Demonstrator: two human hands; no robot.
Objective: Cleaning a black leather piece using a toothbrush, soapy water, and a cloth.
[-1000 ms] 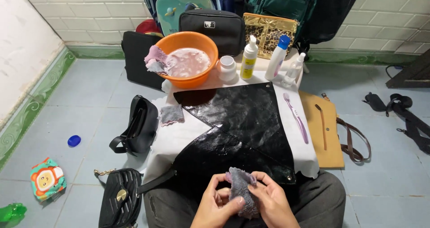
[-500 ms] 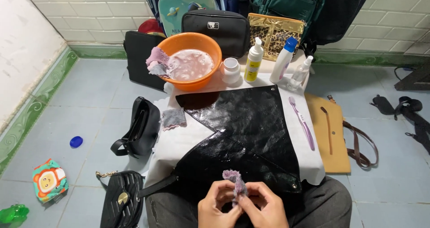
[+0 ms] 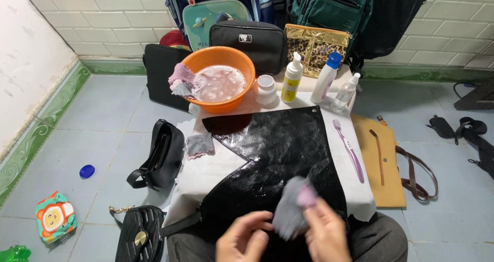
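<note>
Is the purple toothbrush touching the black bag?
Apart. The head view shows the toothbrush on white cloth, with a strip of cloth between it and the bag.

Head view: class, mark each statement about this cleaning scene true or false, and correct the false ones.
1. Both hands, left hand and right hand, hold a grey cloth. True.
2. The orange basin is empty. False: it holds foamy water.
3. A purple toothbrush lies right of the black bag. True.
4. The blue-capped bottle lies on the floor. False: it stands upright on the table.
</note>
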